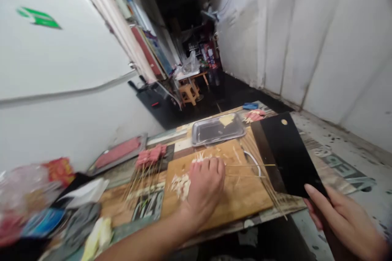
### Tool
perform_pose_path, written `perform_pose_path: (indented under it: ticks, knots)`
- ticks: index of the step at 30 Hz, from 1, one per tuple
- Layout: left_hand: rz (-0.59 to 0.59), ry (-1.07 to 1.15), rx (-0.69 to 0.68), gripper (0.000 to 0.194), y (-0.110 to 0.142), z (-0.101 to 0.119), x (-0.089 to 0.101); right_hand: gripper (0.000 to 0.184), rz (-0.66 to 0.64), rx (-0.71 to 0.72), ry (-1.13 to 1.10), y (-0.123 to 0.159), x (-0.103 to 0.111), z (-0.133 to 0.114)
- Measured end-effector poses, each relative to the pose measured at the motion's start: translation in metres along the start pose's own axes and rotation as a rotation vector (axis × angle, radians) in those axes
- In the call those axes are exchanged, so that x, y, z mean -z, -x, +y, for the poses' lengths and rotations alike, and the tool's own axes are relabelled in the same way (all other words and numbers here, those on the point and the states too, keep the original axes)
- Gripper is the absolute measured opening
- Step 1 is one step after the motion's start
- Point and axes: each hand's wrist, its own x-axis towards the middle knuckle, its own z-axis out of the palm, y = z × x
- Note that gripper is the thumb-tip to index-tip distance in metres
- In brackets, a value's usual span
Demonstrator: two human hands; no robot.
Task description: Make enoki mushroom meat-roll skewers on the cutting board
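Observation:
My right hand (pixel 349 216) grips the handle of a cleaver with a broad black blade (pixel 288 151), held up at the right of the wooden cutting board (pixel 245 195). My left hand (pixel 206 181) rests on the board with its fingers curled down, and what lies under them is hidden. White chopped pieces (pixel 180 185) lie beside and behind these fingers. Two thin bamboo skewers (pixel 241 165) stretch from near my left hand toward the blade. More loose skewers (pixel 263 167) lie along the board's right side.
Skewered pink meat (pixel 150 155) and a tray of pink meat (pixel 119 153) lie left. Behind the board are a clear plastic tray (pixel 208 130) and more meat (pixel 254 116). A grey cloth (pixel 81 220) and plastic bags (pixel 24 187) sit front left. Stools (pixel 188 94) stand farther back.

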Motion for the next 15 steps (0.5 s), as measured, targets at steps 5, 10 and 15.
perform_pose_path:
  ticks: [5, 10, 15]
  knots:
    - [-0.238, 0.058, 0.144, 0.017, 0.084, 0.024, -0.022, 0.05, -0.394, 0.193, 0.049, -0.052, -0.037, -0.055]
    - [-0.212, 0.13, 0.191, 0.022, 0.102, 0.032, -0.033, 0.042, -0.651, 0.586, 0.261, -0.09, -0.076, -0.109]
    - [0.101, 0.233, 0.014, 0.029, 0.123, 0.017, -0.03, 0.038, -0.801, 0.784, 0.406, -0.091, -0.092, -0.137]
